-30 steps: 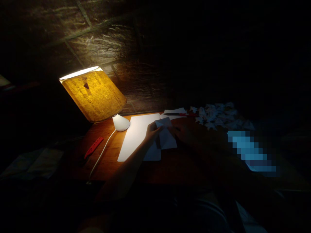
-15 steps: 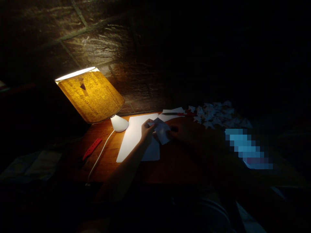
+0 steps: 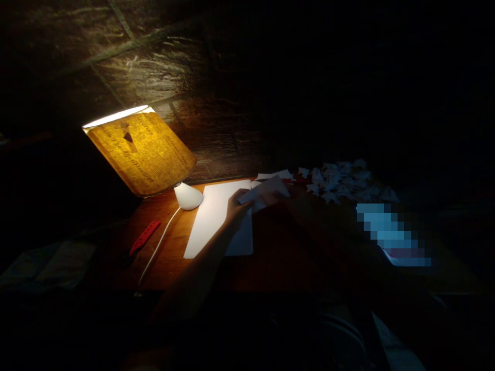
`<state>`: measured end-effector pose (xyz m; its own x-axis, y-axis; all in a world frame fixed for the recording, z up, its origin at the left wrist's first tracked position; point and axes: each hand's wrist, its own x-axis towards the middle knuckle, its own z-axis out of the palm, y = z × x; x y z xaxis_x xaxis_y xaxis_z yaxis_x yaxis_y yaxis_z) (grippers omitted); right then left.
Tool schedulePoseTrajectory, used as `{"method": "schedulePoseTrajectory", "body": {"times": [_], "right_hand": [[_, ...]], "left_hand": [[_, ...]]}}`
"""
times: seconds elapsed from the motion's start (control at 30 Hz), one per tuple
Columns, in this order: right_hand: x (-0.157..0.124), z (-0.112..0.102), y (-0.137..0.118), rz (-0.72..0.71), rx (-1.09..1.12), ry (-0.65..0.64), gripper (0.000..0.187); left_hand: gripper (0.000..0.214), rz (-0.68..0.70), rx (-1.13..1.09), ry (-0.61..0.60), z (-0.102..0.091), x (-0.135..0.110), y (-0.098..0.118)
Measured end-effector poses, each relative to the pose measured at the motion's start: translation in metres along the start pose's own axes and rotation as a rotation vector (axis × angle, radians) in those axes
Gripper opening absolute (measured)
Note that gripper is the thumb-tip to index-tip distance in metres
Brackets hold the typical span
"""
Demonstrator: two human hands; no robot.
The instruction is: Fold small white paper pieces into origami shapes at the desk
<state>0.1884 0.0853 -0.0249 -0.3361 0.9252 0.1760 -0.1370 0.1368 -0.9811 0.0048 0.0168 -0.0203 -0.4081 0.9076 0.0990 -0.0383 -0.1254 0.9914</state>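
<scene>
The room is dark, lit only by a table lamp. My left hand (image 3: 235,206) pinches the left end of a small folded white paper (image 3: 264,189) held just above the wooden table (image 3: 174,242). My right hand (image 3: 299,205) is deep in shadow and grips the paper's right side. A large white sheet (image 3: 216,219) lies flat on the table beneath my left hand.
A lamp with a yellow printed shade (image 3: 141,152) and white base (image 3: 188,197) stands at the left, its white cord (image 3: 157,250) trailing forward. A red flat tool (image 3: 144,237) lies beside the cord. A heap of small folded white paper pieces (image 3: 344,180) sits at the back right.
The folded paper has been turned and lifted, from hanging down between my hands to lying flatter and higher. Both hands stayed on it.
</scene>
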Motion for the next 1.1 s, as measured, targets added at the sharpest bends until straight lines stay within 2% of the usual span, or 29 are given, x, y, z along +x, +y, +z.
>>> {"method": "schedulePoseTrajectory", "body": {"times": [0.1,0.27,0.4,0.47,0.57,0.67,0.77,0.83,0.97,1.1], "right_hand": [[-0.004,0.003,-0.001,0.05,-0.07,-0.054,0.047],[-0.007,0.005,-0.008,0.047,-0.115,-0.028,0.04],[-0.004,0.0,-0.01,0.045,-0.191,-0.074,0.037],[-0.003,-0.001,-0.008,0.1,-0.175,-0.126,0.036],[-0.005,0.0,-0.006,0.188,-0.098,-0.171,0.029],[-0.009,0.003,-0.005,0.211,-0.072,-0.189,0.017],[-0.011,0.005,-0.006,0.176,-0.118,-0.244,0.016],[-0.011,0.005,-0.007,0.133,-0.148,-0.23,0.016],[-0.008,0.002,-0.007,-0.017,-0.239,-0.075,0.018],[-0.005,-0.001,-0.006,-0.111,-0.304,-0.038,0.03]], "left_hand": [[0.032,-0.04,-0.01,0.004,-0.001,-0.002,0.003],[0.038,-0.139,-0.02,-0.15,0.002,-0.007,0.003],[0.033,-0.107,-0.108,-0.212,0.005,-0.008,0.004],[0.034,-0.102,-0.166,-0.224,0.005,-0.008,0.008],[0.041,-0.171,-0.237,-0.246,0.005,-0.011,0.015],[0.046,-0.197,-0.24,-0.238,0.005,-0.013,0.018],[0.042,-0.081,-0.084,-0.215,0.004,-0.012,0.013],[0.042,-0.014,0.013,-0.217,0.003,-0.01,0.007],[0.045,-0.027,0.048,-0.263,0.002,-0.007,-0.003],[0.045,-0.012,0.055,-0.304,0.001,-0.006,-0.007]]}}
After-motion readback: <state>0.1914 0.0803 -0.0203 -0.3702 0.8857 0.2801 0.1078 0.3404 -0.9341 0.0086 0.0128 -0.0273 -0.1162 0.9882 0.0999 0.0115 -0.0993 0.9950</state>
